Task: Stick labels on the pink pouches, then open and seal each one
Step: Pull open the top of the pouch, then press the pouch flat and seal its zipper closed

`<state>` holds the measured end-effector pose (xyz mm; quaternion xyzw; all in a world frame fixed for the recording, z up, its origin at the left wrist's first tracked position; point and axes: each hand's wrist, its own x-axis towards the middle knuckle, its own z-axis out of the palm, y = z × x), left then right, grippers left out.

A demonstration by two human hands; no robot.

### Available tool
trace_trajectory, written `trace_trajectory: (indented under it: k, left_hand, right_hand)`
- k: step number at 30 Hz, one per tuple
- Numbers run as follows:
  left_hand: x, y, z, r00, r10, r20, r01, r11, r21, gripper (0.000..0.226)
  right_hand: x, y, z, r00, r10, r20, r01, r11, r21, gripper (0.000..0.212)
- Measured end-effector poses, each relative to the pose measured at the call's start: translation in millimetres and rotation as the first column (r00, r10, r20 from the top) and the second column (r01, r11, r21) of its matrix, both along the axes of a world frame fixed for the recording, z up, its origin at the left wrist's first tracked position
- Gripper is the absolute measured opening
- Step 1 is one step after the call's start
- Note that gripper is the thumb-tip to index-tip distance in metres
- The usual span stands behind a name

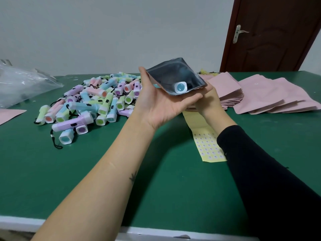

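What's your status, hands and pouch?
Left hand holds the pouch, mouth open, blue flashlight inside. Right hand beneath it, fingers hidden. Not yet sealed; nothing in the way.

Green table [52,180] carries piled flashlights [93,101], pink pouches [265,94], yellow label sheet [206,145], plastic bag [22,82]

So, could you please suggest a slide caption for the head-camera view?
Left hand cradles an opened pouch holding a blue-lensed flashlight above the green table.
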<state>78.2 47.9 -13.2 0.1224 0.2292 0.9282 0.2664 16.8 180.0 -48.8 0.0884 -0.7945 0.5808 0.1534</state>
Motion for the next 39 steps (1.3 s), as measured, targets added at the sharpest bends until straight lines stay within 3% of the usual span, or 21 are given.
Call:
trace_trajectory:
  k: [2, 8, 14, 15, 17, 19, 20, 22, 24, 25, 28, 30, 36, 39]
  left_hand:
    - [1.6, 1.3, 0.8, 1.0, -0.005, 0.019, 0.004, 1.0, 0.02, 0.109]
    - [1.5, 1.0, 1.8, 0.991, 0.045, 0.123, -0.052, 0.997, 0.059, 0.106]
    - [-1.2, -2.4, 6.2, 0.995, 0.056, 0.086, -0.064, 0.994, 0.09, 0.118]
    - [-1.9, -5.9, 6.7, 0.994, 0.06, 0.086, -0.067, 0.994, 0.082, 0.124]
    - [-6.3, -13.8, 7.1, 0.989, 0.141, 0.035, -0.137, 0.986, -0.093, 0.131]
    - [-11.7, -23.4, 6.2, 0.931, 0.345, -0.116, -0.363, 0.865, -0.347, 0.107]
    - [-15.8, -28.6, 4.7, 0.861, 0.466, -0.204, -0.507, 0.749, -0.427, 0.084]
    - [-23.5, -37.0, -2.4, 0.685, 0.62, -0.384, -0.703, 0.422, -0.572, 0.049]
    - [-32.2, -46.6, -15.3, 0.619, 0.593, -0.514, -0.712, 0.149, -0.686, 0.057]
    - [-35.1, -49.8, -22.4, 0.65, 0.542, -0.532, -0.689, 0.126, -0.713, 0.064]
    - [-37.6, -49.4, -38.2, 0.76, 0.42, -0.497, -0.632, 0.299, -0.715, 0.041]
    - [-40.5, -46.4, -42.1, 0.756, 0.454, -0.471, -0.638, 0.352, -0.685, 0.025]
    - [-48.4, -47.3, -47.2, 0.707, 0.584, -0.4, -0.665, 0.354, -0.658, 0.009]
    - [-48.9, -50.6, -48.3, 0.708, 0.579, -0.404, -0.657, 0.331, -0.678, 0.009]
  right_hand:
    - [3.9, -6.0, 7.3, 0.997, 0.074, -0.018, -0.075, 0.997, -0.005, 0.026]
    - [1.1, -5.8, -3.3, 0.999, 0.047, 0.018, -0.045, 0.992, -0.121, 0.022]
    - [-5.2, -7.8, -5.8, 0.996, 0.07, 0.047, -0.061, 0.984, -0.165, 0.018]
    - [-5.7, -7.1, -4.9, 0.997, 0.052, 0.056, -0.043, 0.987, -0.155, 0.019]
    - [-7.1, -4.5, -3.2, 0.999, 0.03, 0.013, -0.028, 0.99, -0.136, 0.02]
    - [-7.9, 1.2, -1.7, 0.998, 0.054, -0.041, -0.06, 0.985, -0.163, 0.019]
    - [-8.1, 4.1, -1.1, 0.996, 0.07, -0.048, -0.078, 0.979, -0.186, 0.019]
    - [-9.8, 8.6, -0.6, 0.994, 0.099, -0.04, -0.106, 0.969, -0.225, 0.019]
    - [-13.0, 10.5, -1.4, 0.992, 0.125, -0.02, -0.126, 0.961, -0.247, 0.024]
    - [-14.0, 10.4, -1.9, 0.99, 0.138, -0.007, -0.135, 0.955, -0.265, 0.029]
    - [-15.4, 10.1, -3.1, 0.981, 0.19, 0.045, -0.162, 0.918, -0.363, 0.021]
    - [-15.6, 10.2, -3.0, 0.953, 0.289, 0.086, -0.228, 0.877, -0.423, 0.011]
    - [-11.0, 14.8, -15.0, 0.8, 0.499, 0.334, -0.389, 0.855, -0.344, 0.02]
    - [-10.2, 15.0, -17.4, 0.804, 0.484, 0.346, -0.391, 0.868, -0.306, 0.021]
